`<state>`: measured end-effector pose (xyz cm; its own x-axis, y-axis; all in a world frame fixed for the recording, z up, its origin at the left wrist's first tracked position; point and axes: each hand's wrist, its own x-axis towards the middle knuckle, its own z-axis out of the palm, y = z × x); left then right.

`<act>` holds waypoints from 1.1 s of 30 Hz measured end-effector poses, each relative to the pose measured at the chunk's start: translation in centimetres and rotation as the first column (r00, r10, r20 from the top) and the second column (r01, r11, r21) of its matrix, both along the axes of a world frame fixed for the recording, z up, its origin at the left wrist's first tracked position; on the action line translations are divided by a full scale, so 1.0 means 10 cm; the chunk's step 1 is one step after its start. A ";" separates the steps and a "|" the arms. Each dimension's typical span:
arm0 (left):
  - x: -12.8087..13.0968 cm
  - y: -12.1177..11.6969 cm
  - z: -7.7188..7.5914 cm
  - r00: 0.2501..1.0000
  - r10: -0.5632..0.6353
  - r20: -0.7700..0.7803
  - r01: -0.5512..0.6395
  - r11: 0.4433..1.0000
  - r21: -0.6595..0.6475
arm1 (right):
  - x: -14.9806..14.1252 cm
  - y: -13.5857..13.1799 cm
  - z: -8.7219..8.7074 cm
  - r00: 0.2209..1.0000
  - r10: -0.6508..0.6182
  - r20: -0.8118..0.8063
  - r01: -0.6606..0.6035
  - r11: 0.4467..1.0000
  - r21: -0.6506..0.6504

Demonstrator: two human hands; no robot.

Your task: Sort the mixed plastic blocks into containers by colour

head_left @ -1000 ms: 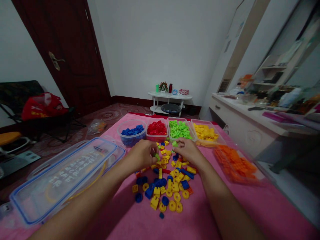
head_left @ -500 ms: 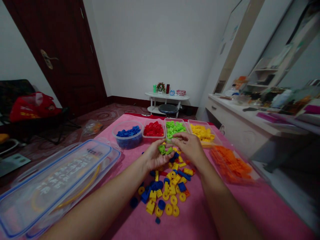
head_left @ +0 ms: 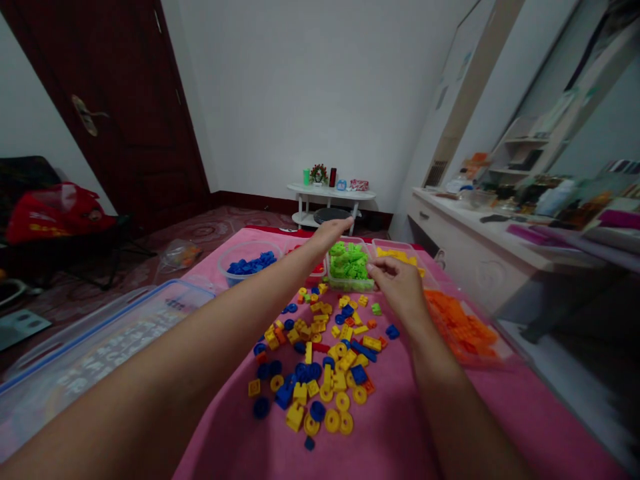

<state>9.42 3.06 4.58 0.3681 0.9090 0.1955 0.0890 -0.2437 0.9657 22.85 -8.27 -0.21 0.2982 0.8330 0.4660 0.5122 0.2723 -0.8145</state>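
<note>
Evidently, bright lime-green bricks (head_left: 349, 257), glossy and studded, are heaped in a clear plastic tub (head_left: 353, 285), filling it almost to its rim; through the front wall they are seen as a paler green. The left hand (head_left: 333, 231) is stretched above the tub's far left corner; its palm and most of its fingers are hidden, so whether they are apart or together cannot be told. The right hand (head_left: 400, 279) is held at the tub's right front corner, with thumb and forefinger brought close; whether anything is pinched between them cannot be told. One small green brick (head_left: 376, 309) is left on the pink cloth (head_left: 395, 427), just in front of the tub's right corner. Nearer than the tub, loose pieces (head_left: 346, 361) are scattered: yellow blocks and rings, blue discs, a few orange bits. To the tub's left, red bricks (head_left: 319, 269) are partly covered by the left forearm, and blue bricks (head_left: 251, 263) are set farther out; to its right, yellow bricks (head_left: 397, 255) are kept, with orange bricks (head_left: 463, 327) placed nearer.
</note>
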 end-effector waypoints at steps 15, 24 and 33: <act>-0.84 -0.31 -0.86 0.635 0.393 -0.665 0.094 0.815 0.572 | -0.50 0.09 -0.56 0.829 0.257 0.497 -0.150 0.958 -0.246; -0.83 -0.14 -0.72 0.592 0.463 -0.660 0.064 0.789 0.611 | -0.72 0.24 -0.47 0.598 0.293 0.746 -0.016 0.935 -0.354; -0.75 -0.06 -0.59 0.528 0.465 -0.710 0.064 0.812 0.580 | -1.07 0.42 -0.44 0.393 0.288 0.873 0.240 0.884 -0.400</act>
